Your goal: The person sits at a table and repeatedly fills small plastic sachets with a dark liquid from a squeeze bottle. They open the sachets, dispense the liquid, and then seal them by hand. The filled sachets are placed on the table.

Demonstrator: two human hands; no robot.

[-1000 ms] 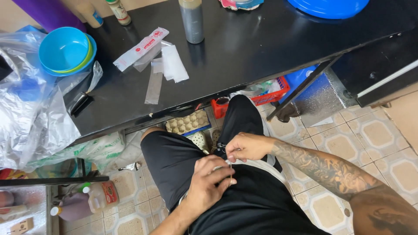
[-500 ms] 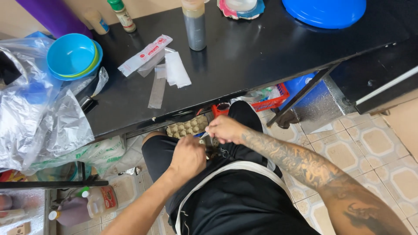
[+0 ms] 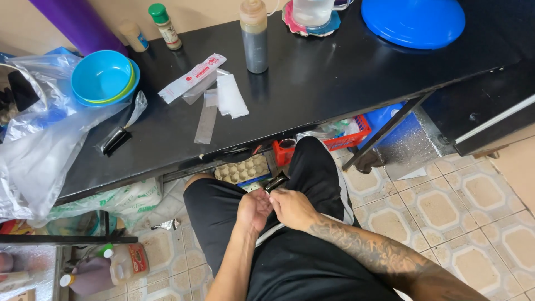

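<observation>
Both hands meet low over the person's lap, just below the table edge. The left hand (image 3: 253, 209) is curled, fingers folded inward, and the right hand (image 3: 291, 207) presses against it, fingers pinched on a small dark object (image 3: 276, 182) that sticks up between them toward the knees. It looks like a slim black clip or lighter, though it is too small from here to be sure. Held close to the body like that, both hands can steady it, and the black shorts (image 3: 223, 209) make a catch underneath.

Up on the black table (image 3: 334, 83) lie torn paper sachets (image 3: 192, 78) and a clear plastic strip (image 3: 206, 120), loose as if opened and dropped. Nearby stands a sauce bottle (image 3: 254, 36), with stacked blue bowls (image 3: 105, 78) to the left beside a crumpled plastic bag (image 3: 33, 150). Another dark clip-like thing (image 3: 115, 139) rests near the bag. An egg carton (image 3: 242, 170) sits under the table.
</observation>
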